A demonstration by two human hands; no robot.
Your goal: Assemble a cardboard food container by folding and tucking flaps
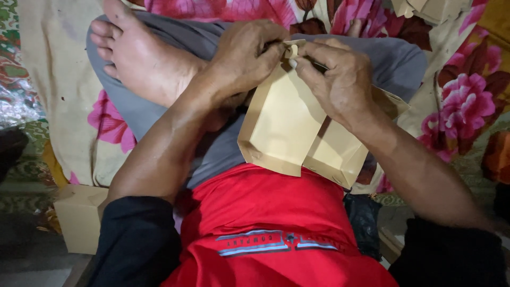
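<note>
From the head camera, the left hand (245, 56) and right hand (340, 79) both pinch the top fold of a tan cardboard box (295, 133) held over the lap, above the floral blanket (467, 101). It looks light, thin and easily creased, so it is best gripped at folded edges. A finished box (79, 215) sits beside the left arm.

Two bare hands are in view, the left hand (247, 56) and the right hand (340, 79), both pinching the top of one tan folded cardboard piece (289, 130) held over the lap. One finished tan box (79, 215) stands at the lower left edge of the floral cloth (467, 101). More tan cardboard pieces (430, 8) lie at the cloth's top right corner; their number cannot be told. One bare foot (141, 56) shows.
</note>
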